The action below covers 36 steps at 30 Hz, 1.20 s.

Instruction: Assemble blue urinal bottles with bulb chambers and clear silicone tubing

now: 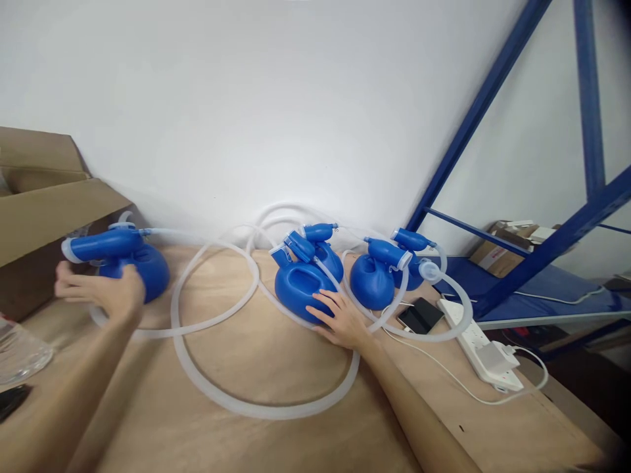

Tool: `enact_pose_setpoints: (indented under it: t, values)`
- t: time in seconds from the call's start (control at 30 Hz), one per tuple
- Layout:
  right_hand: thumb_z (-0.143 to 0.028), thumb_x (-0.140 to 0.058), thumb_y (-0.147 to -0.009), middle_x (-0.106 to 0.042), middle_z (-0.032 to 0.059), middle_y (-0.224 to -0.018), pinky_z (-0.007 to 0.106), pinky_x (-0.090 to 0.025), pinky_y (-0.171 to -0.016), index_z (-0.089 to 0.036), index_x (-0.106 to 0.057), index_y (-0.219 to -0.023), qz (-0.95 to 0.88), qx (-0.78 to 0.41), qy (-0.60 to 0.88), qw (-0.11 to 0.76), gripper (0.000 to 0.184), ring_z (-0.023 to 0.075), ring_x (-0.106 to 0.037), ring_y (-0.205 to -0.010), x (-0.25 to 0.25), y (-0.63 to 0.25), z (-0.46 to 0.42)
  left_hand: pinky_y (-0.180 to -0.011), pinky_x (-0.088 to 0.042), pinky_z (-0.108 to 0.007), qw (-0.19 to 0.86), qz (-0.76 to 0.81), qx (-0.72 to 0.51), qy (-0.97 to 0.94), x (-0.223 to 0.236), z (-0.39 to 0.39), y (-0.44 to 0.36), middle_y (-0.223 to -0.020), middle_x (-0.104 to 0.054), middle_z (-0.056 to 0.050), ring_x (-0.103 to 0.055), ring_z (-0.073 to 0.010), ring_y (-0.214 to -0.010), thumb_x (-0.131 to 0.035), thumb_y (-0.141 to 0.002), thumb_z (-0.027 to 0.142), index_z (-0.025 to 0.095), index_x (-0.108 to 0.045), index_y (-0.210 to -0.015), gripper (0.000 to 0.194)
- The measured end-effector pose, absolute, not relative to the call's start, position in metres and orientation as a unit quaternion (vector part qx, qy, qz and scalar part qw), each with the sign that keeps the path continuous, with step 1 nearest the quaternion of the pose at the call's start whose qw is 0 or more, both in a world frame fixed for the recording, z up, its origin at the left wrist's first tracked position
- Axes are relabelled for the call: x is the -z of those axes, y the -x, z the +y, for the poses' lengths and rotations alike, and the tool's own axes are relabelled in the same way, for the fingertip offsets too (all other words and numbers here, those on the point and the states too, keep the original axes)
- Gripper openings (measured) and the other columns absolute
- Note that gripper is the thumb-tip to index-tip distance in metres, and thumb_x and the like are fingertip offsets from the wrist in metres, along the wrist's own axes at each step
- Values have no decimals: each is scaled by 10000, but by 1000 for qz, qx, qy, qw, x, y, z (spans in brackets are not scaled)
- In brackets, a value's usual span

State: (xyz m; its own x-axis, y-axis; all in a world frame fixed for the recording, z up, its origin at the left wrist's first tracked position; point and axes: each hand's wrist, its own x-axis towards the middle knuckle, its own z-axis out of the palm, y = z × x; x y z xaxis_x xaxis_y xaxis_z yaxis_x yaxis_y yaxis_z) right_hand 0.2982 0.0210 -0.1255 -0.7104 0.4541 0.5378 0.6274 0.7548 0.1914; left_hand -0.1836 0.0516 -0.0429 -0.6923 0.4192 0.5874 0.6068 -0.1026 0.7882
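My left hand [106, 289], a little blurred, has its fingers stretched out in front of the left blue urinal bottle [152, 272]; whether it touches the bottle I cannot tell. That bottle has a blue spout piece with a white cap, pointing left. My right hand [342, 320] lies with fingers spread against the front right side of the middle blue urinal bottle [290, 295]. Another blue bottle [331, 263] stands partly hidden behind it. Two more stand to the right, the nearer blue bottle [369, 286] overlapping the farther one [414, 279]. A translucent hose [266, 412] loops across the table.
An open cardboard box [49, 217] stands at the left, near a clear plastic container [22, 351]. On the right lie a black phone [420, 316] and a white power strip [473, 341] with a charger and cable. Beyond them stands a blue metal rack [493, 79].
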Motion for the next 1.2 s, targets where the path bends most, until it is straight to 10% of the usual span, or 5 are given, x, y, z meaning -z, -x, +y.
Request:
enact_pose_setpoints:
  t: [0.27,0.43,0.63,0.9,1.2]
  values:
    - [-407,-509,-1042,-650,129,-1322,473,-455,-1156,-260,-687,-1369,-746,-35,507,431,400,282,-595,-1297,83,-264,62,-1071,-517,-472,54,-562,474,675,61,81,50,-1265,-636,-115,-627,-299,-1191,-556,-942,322,213,-608,-1308,385]
    - [-506,-562,-999,-531,149,-1545,509,-364,-1218,-237,-588,-1499,-674,-171,626,352,568,333,-456,-1478,62,-239,109,-1153,-407,-601,90,-474,335,809,63,130,-4,-1571,-481,-198,-443,-396,-1454,-590,-950,282,216,-572,-1474,528]
    - [-618,-423,-1048,-677,54,-1437,527,-395,-1189,-339,-701,-1356,-678,-225,626,312,500,305,-573,-1391,70,-235,111,-1036,-461,-540,160,-363,190,898,59,172,-14,-1158,-713,-159,-605,-343,-1195,-591,-983,228,209,-768,-993,178]
    - [-704,-422,-1011,-690,110,-1407,555,-401,-1156,-305,-724,-1339,-672,-247,640,277,598,373,-598,-1360,63,-237,103,-765,-477,-366,204,-275,118,932,50,174,-3,-936,-694,-115,-622,-239,-875,-459,-1018,160,203,-697,-921,260]
    - [-739,-429,-989,-698,68,-1370,551,-387,-1153,-364,-772,-1246,-692,-263,616,269,569,364,-592,-1350,67,-246,100,-965,-465,-462,230,-415,208,855,51,143,8,-1282,-670,-245,-634,-354,-1166,-432,-1080,466,98,-585,-1344,478]
